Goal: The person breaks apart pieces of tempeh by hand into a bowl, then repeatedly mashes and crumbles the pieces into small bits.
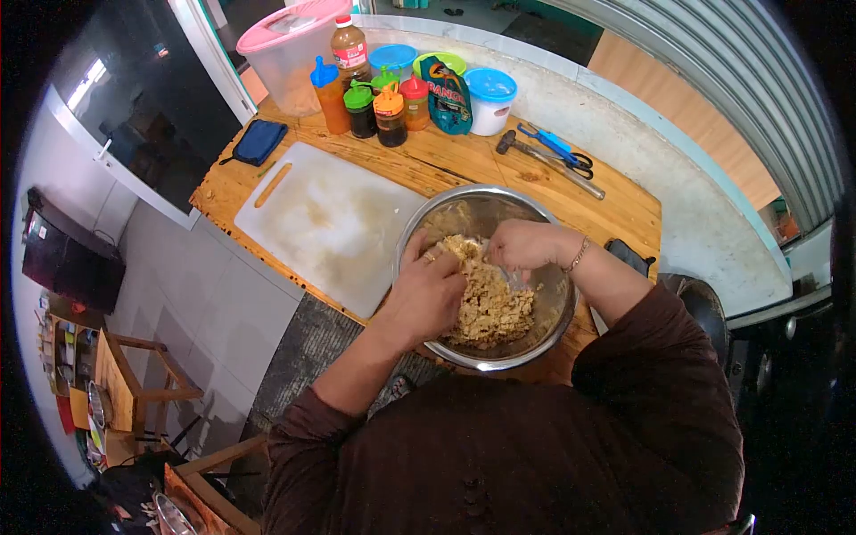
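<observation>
A steel mixing bowl (560,332) stands at the front edge of the wooden table, holding a crumbly yellow-brown mixture (493,312). My left hand (430,290) reaches over the bowl's left side, its fingers curled into the mixture; what they hold, if anything, is hidden. Inside the bowl at the upper right is my right hand (520,246), fingers bent together around something clear or shiny that I cannot make out. A white cutting board (312,223), smudged with pale residue, lies left of the bowl.
Sauce bottles (390,116), a green pouch (446,96), lidded tubs (490,100) and a pink-lidded container (285,62) line the back. A hammer (557,168) and scissors (571,159) lie behind the bowl. A blue cloth item (259,143) sits at the left corner.
</observation>
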Motion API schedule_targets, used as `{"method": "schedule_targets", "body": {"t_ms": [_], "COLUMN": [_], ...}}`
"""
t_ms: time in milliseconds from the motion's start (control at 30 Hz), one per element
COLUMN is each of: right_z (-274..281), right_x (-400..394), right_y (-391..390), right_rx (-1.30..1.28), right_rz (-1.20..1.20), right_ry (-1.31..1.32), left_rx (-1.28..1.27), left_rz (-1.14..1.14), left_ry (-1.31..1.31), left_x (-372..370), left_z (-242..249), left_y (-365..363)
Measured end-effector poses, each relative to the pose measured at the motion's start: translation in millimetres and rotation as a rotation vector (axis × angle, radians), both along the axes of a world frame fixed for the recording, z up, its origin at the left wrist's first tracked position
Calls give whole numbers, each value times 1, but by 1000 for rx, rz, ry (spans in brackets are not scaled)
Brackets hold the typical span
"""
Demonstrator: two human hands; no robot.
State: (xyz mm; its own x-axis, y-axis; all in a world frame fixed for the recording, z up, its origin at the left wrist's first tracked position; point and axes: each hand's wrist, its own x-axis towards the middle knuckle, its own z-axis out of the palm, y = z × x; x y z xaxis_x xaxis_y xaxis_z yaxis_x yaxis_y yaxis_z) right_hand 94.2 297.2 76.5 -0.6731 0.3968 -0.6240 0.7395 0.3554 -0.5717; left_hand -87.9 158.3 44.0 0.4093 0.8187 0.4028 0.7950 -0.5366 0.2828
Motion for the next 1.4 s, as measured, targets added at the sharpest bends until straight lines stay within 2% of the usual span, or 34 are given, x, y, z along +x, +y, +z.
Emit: {"method": "schedule_targets", "body": {"t_ms": [100, 167, 267, 367, 433, 533, 633, 733, 800, 833, 867, 900, 933, 967, 1033, 1100, 1133, 1167, 1233, 1300, 1367, 1400], "right_z": [-28, -16, -67, -48, -14, -76, -84, -98, -112, -101, -88, -35, -5, -8, -29, -60, -56, -51, -83, -128, -135, -126], "right_x": [5, -4, 9, 4, -9, -15, -37, -47, -28, -26, -23, -22, -21, -21, -21, -29, -38, -41, -45, -59, -58, -44], "right_y": [11, -16, -6, 9, 10, 33, 13, -22, -12, -12, -8, -8, -4, 8, 32, 36, 27, 11, -7, -33, -41, -41], "right_rx": [278, 531, 587, 421, 353, 448, 412, 476, 422, 392, 363, 335, 306, 331, 390, 417, 429, 226, 184, 540, 628, 535], "right_rz": [87, -43, 149, 96, 55, 31, -125, 20, 427, 636, 576, 515, 444, 378, 244, 221, 211, 13, 185, 285, 440, 535], "right_ry": [182, 230, 289, 146, -13, 264, 389, 309, 305, 294, 198, 101, 6, 32, 88, 185, 236, 223, 726, 991, 878, 633], "left_rx": [-343, -461, -211, -136, -44, 51, 38, -90, -122, -98, -76, -26, 19, 65, 6, -32, -43, -53, 19, 52, 48, 46], "left_rz": [20, 30, -48, -47, -35, 28, 16, 19, 55, 82, 113, 162, 202, 237, 189, 132, 99, 64, 62, 65, 71, 64], "left_ry": [-59, -247, -255, 75, 31, -59, -135, -201, -220, -220, -223, -173, -120, -66, -115, -165, -192, -218, -300, -324, -295, -299], "left_x": [-1, 0, -3, 1, 0, 6, 10, 6, 2, 0, -1, -3, -3, -2, 2, 5, 6, 7, 5, 1, -4, -5], "left_z": [8, -2, -21, 16, 7, 4, -7, -21, -24, -25, -25, -21, -13, -9, -8, -8, -9, -10, -16, -20, -23, -21], "left_y": [-3, 0, 1, -9, -9, -17, -33, -37, -36, -33, -32, -31, -32, -33, -36, -37, -37, -36, -30, -26, -27, -27]}}
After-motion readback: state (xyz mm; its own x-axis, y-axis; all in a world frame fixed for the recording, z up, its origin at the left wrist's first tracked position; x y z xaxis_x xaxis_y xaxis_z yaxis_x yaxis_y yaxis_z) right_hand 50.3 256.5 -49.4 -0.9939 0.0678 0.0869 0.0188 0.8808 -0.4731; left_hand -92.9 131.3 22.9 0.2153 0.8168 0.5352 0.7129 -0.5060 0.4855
